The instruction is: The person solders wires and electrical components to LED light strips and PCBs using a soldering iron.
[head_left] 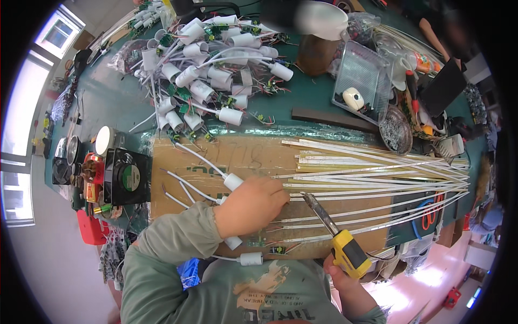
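My right hand [343,282] is wrapped round the handle of a yellow and black soldering iron [352,252]. Its metal barrel slants up and left, with the tip just right of my left fingers. My left hand [249,208] is closed over the brown cardboard [350,224], knuckles up, hiding whatever its fingertips pinch. Next to it lies a white plastic cylinder with a cable [232,182]. White LED strips [372,176] fan out to the right from beside my left fingers. Closer to me rests another white cylinder [250,259] with a small circuit board [278,250].
Beyond the cardboard is a heap of white cylinders with wires [205,81]. A black fan [128,177] stands at the left. At the far right are a clear plastic tray [362,70], a metal bowl of scraps [395,131] and a dark bar [334,120]. Scissors [429,215] lie right.
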Tool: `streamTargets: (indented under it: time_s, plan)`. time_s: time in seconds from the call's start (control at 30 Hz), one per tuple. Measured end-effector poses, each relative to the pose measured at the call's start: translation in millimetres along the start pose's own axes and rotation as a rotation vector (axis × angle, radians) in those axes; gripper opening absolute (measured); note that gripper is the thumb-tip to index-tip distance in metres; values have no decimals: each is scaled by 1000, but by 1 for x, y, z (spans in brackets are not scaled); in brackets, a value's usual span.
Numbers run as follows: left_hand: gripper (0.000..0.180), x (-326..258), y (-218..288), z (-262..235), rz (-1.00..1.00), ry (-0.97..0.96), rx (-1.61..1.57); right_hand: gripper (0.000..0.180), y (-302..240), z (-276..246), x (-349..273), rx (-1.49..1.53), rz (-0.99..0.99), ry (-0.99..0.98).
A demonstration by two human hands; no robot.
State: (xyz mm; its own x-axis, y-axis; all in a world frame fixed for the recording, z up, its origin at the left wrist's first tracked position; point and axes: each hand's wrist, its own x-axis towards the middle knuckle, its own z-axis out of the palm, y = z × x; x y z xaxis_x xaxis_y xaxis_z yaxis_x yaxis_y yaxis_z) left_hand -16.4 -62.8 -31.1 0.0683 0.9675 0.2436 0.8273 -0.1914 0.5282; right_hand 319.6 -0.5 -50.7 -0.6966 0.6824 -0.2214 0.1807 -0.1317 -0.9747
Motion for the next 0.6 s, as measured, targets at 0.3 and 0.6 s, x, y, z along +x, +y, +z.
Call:
streamTargets:
  time_s: [0.3, 0.6]
  plan:
    - [18, 4, -4, -12, -41, -51, -44, 25, -13, -2, -1, -167, 39, -63]
    - [22, 8, -2, -6, -18, -22, 41, 23, -19, 0, -3, -314, 42, -93]
